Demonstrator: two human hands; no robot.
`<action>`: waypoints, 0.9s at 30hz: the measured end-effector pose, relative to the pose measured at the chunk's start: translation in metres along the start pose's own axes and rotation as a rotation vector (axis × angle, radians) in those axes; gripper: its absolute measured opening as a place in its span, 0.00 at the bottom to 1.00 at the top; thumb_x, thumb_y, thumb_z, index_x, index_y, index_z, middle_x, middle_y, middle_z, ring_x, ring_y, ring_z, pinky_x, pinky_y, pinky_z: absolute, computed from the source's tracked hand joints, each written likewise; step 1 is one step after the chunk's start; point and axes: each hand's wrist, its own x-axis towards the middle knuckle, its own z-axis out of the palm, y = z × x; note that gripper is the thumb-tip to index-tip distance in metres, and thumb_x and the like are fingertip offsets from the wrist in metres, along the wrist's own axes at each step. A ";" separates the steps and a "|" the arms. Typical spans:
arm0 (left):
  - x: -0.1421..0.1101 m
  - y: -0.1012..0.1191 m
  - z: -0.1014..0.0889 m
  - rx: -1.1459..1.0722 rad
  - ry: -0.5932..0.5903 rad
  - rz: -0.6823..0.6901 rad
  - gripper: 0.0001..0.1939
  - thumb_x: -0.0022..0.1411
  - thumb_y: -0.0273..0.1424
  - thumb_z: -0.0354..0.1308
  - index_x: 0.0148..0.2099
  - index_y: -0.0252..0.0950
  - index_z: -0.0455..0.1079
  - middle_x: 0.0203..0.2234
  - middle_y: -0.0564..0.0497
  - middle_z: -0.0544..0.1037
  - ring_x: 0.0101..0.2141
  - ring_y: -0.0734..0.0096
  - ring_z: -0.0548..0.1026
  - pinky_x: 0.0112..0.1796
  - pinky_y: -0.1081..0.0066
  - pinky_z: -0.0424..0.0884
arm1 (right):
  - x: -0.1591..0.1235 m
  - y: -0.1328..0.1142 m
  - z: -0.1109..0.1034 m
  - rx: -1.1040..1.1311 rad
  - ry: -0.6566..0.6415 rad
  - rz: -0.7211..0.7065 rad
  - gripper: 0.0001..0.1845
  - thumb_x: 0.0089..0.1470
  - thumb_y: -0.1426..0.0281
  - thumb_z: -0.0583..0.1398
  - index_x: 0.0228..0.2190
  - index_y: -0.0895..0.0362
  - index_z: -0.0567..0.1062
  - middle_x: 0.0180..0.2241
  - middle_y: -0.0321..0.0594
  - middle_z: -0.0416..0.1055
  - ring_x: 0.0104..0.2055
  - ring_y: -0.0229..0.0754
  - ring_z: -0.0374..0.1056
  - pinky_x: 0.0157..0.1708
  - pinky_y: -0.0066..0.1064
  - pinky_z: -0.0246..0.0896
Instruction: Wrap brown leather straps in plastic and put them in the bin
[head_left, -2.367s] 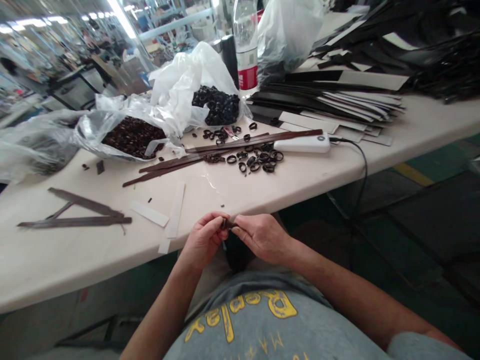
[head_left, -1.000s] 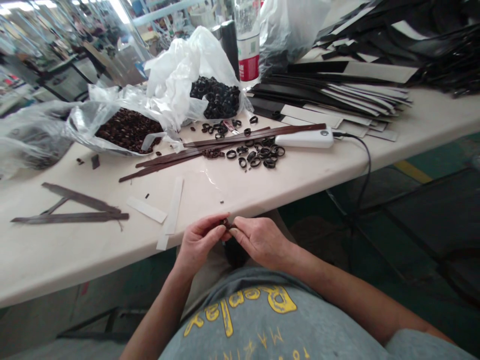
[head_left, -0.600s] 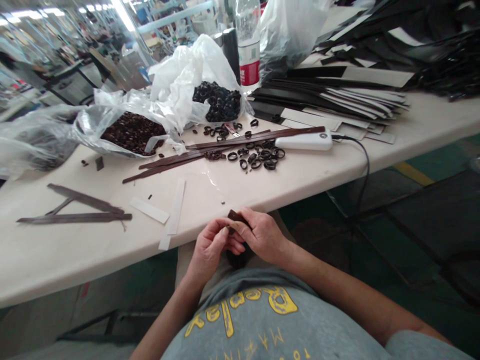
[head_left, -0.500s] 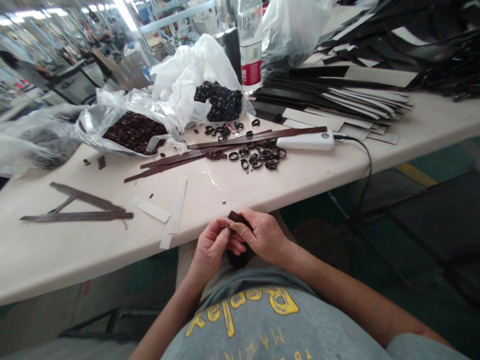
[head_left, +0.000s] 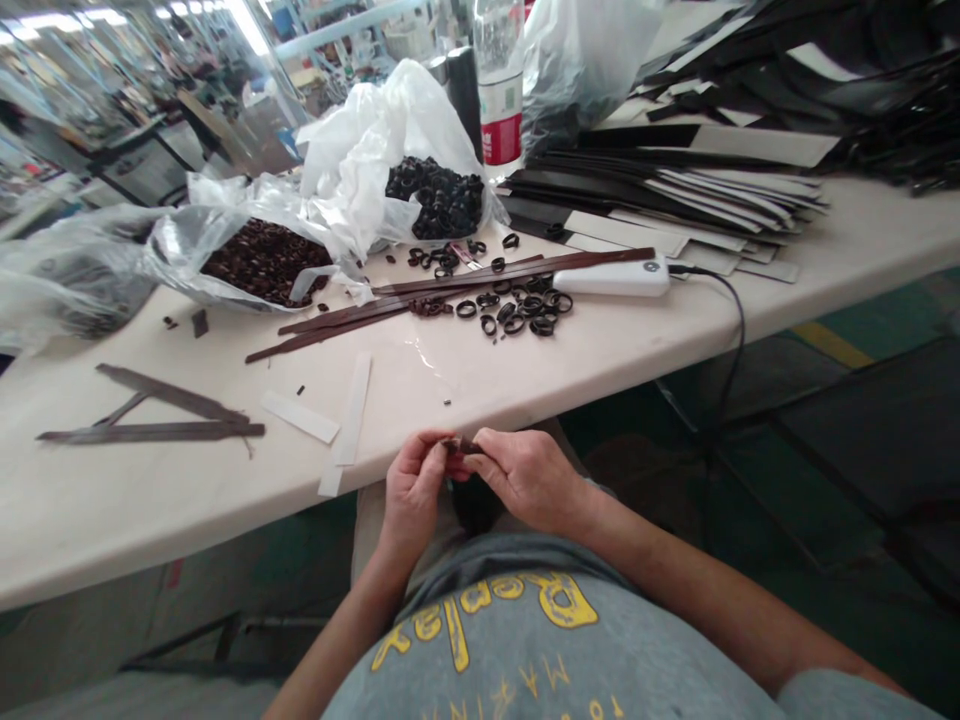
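Both hands meet over my lap, just off the table's front edge. My right hand (head_left: 536, 475) is closed around a dark brown strap (head_left: 470, 446), whose short end shows between the hands. The fingers of my left hand (head_left: 414, 490) pinch something small and dark at the strap's end; whether it is a separate piece I cannot tell. More brown straps (head_left: 337, 318) lie on the table beyond my hands, with black loops (head_left: 514, 326) beside them. A tiny metallic bit (head_left: 447, 402) rests on the tabletop close to my fingers.
Open plastic bags hold small brown pieces (head_left: 262, 262) and black loops (head_left: 435, 200). A white corded device (head_left: 611, 279) lies under a strap end. White strips (head_left: 355, 410) and dark straps (head_left: 150, 432) lie left. Behind stand a bottle (head_left: 500, 100) and stacked black-and-white strips (head_left: 675, 190).
My hands have drawn slightly apart, the left moving a little left. The strap end has turned and now points toward my left fingertips.
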 end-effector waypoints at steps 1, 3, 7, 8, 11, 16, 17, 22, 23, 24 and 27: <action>0.001 -0.001 -0.001 -0.026 0.002 -0.014 0.12 0.58 0.38 0.64 0.39 0.35 0.73 0.30 0.51 0.80 0.27 0.74 0.77 0.29 0.75 0.74 | 0.000 0.000 0.000 0.022 0.001 0.002 0.21 0.70 0.61 0.48 0.26 0.56 0.66 0.23 0.36 0.69 0.24 0.37 0.62 0.26 0.29 0.47; 0.001 -0.002 -0.002 -0.040 0.000 -0.023 0.11 0.58 0.38 0.65 0.38 0.35 0.73 0.30 0.52 0.80 0.26 0.74 0.76 0.29 0.75 0.74 | 0.000 -0.001 0.000 0.039 0.009 0.018 0.21 0.69 0.61 0.49 0.26 0.55 0.66 0.23 0.35 0.69 0.24 0.37 0.61 0.26 0.29 0.47; 0.001 -0.003 -0.004 -0.023 -0.025 0.024 0.08 0.56 0.33 0.66 0.36 0.36 0.73 0.28 0.53 0.79 0.27 0.76 0.75 0.31 0.76 0.73 | -0.001 -0.002 0.003 0.029 -0.016 0.040 0.18 0.68 0.62 0.51 0.26 0.55 0.67 0.23 0.35 0.69 0.24 0.37 0.62 0.26 0.29 0.46; 0.001 -0.003 -0.005 -0.033 -0.035 0.028 0.08 0.55 0.33 0.67 0.36 0.36 0.73 0.28 0.54 0.78 0.26 0.77 0.74 0.31 0.77 0.72 | -0.001 -0.002 0.004 0.029 -0.028 0.043 0.18 0.67 0.62 0.52 0.27 0.56 0.67 0.23 0.35 0.70 0.24 0.37 0.62 0.26 0.29 0.47; 0.001 -0.004 -0.009 -0.058 -0.047 0.013 0.08 0.54 0.32 0.67 0.34 0.36 0.72 0.26 0.55 0.77 0.24 0.78 0.73 0.29 0.78 0.71 | -0.002 -0.004 0.005 0.011 -0.063 0.062 0.15 0.66 0.64 0.54 0.27 0.56 0.68 0.24 0.36 0.71 0.25 0.37 0.63 0.26 0.29 0.46; 0.004 -0.003 -0.011 0.000 -0.066 0.010 0.11 0.52 0.34 0.69 0.29 0.35 0.70 0.25 0.54 0.76 0.23 0.77 0.71 0.27 0.77 0.69 | -0.002 -0.005 0.008 -0.034 -0.111 0.091 0.14 0.65 0.65 0.56 0.28 0.56 0.69 0.25 0.36 0.72 0.26 0.38 0.65 0.27 0.29 0.46; 0.004 -0.002 -0.011 0.015 -0.071 0.012 0.12 0.51 0.35 0.69 0.28 0.35 0.70 0.25 0.54 0.75 0.23 0.77 0.71 0.27 0.76 0.69 | -0.001 -0.004 0.008 -0.039 -0.114 0.088 0.14 0.66 0.65 0.56 0.28 0.56 0.69 0.25 0.36 0.72 0.26 0.38 0.65 0.27 0.29 0.46; 0.006 -0.001 -0.015 0.029 -0.077 0.015 0.13 0.50 0.37 0.71 0.26 0.34 0.72 0.26 0.52 0.77 0.25 0.75 0.71 0.30 0.74 0.69 | -0.002 -0.002 0.008 -0.017 -0.103 0.047 0.16 0.67 0.64 0.53 0.28 0.56 0.68 0.25 0.36 0.71 0.25 0.38 0.64 0.27 0.29 0.47; 0.006 -0.002 -0.016 0.020 -0.084 -0.003 0.14 0.50 0.37 0.71 0.26 0.34 0.72 0.25 0.52 0.76 0.24 0.76 0.71 0.29 0.74 0.69 | -0.002 -0.002 0.007 -0.008 -0.101 0.042 0.16 0.68 0.64 0.53 0.28 0.56 0.68 0.24 0.36 0.71 0.25 0.38 0.63 0.27 0.29 0.47; 0.007 -0.002 -0.017 0.011 -0.091 -0.022 0.14 0.51 0.37 0.71 0.26 0.34 0.72 0.24 0.53 0.76 0.23 0.76 0.70 0.28 0.75 0.68 | -0.002 -0.002 0.007 -0.002 -0.098 0.040 0.16 0.68 0.64 0.52 0.27 0.56 0.68 0.24 0.36 0.70 0.25 0.38 0.62 0.27 0.29 0.47; 0.008 -0.004 -0.018 -0.010 -0.091 -0.047 0.14 0.52 0.38 0.70 0.25 0.34 0.72 0.19 0.54 0.74 0.20 0.78 0.68 0.26 0.76 0.66 | 0.000 -0.001 0.004 -0.014 -0.083 0.061 0.16 0.67 0.65 0.53 0.26 0.56 0.67 0.23 0.35 0.70 0.24 0.37 0.62 0.27 0.29 0.47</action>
